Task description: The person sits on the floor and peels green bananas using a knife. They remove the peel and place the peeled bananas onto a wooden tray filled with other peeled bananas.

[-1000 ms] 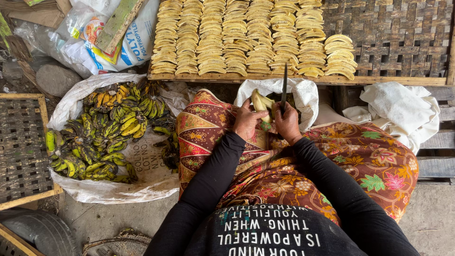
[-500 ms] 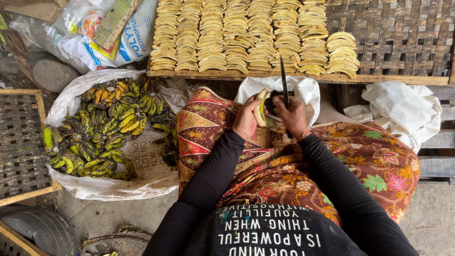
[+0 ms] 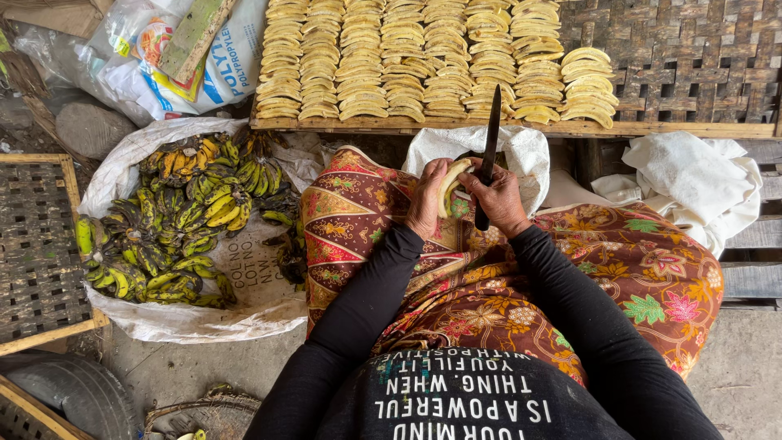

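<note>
My left hand (image 3: 428, 200) holds a peeled pale banana (image 3: 450, 186) upright above my lap. My right hand (image 3: 498, 200) grips a dark knife (image 3: 489, 147) with its long blade pointing up, right beside the banana. Both hands are close together over a patterned red and brown cloth (image 3: 505, 269) covering my legs. Rows of flat yellow banana slices (image 3: 423, 61) lie on a woven bamboo rack (image 3: 676, 65) just beyond my hands.
A white sack (image 3: 244, 285) on the ground at the left carries a pile of green and yellow bananas (image 3: 175, 220). A second woven tray (image 3: 37, 244) lies at the far left. White cloth (image 3: 692, 183) sits at the right, and plastic bags (image 3: 171, 57) at the top left.
The peel is gone from the banana, which now shows pale in my left hand. The knife in my right hand stays upright beside it, and both hands have shifted slightly.
</note>
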